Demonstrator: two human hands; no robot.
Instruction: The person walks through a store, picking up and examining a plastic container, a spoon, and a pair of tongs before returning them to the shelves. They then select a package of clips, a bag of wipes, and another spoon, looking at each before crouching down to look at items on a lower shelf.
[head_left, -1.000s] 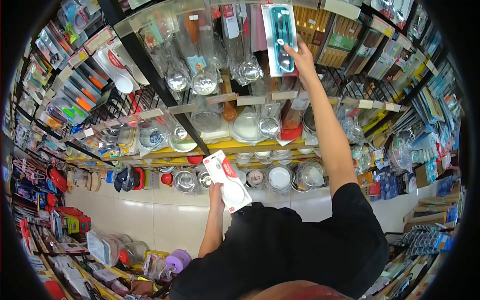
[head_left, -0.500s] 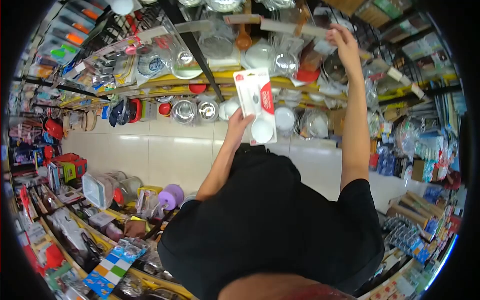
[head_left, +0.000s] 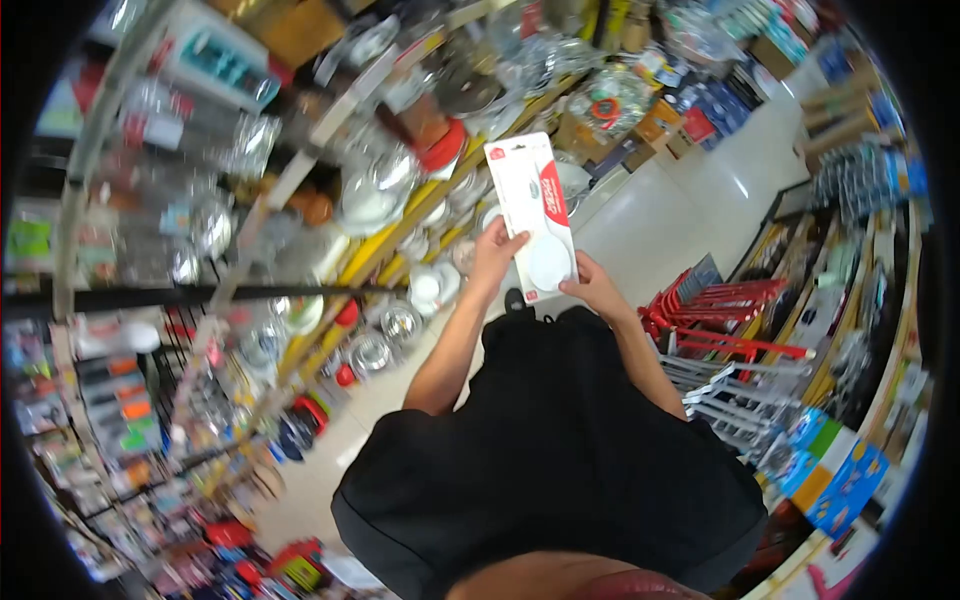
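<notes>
Crowded shop shelves (head_left: 300, 190) are blurring left of the hands; left hand (head_left: 495, 255) and right hand (head_left: 592, 287) are both gripping the carded white spoon (head_left: 533, 215), already off its hook.

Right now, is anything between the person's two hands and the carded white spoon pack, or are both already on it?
Nothing visible stands between them. The left hand grips the left edge of the spoon pack, and the right hand touches its lower right corner, in front of the blurred shelves.
</notes>
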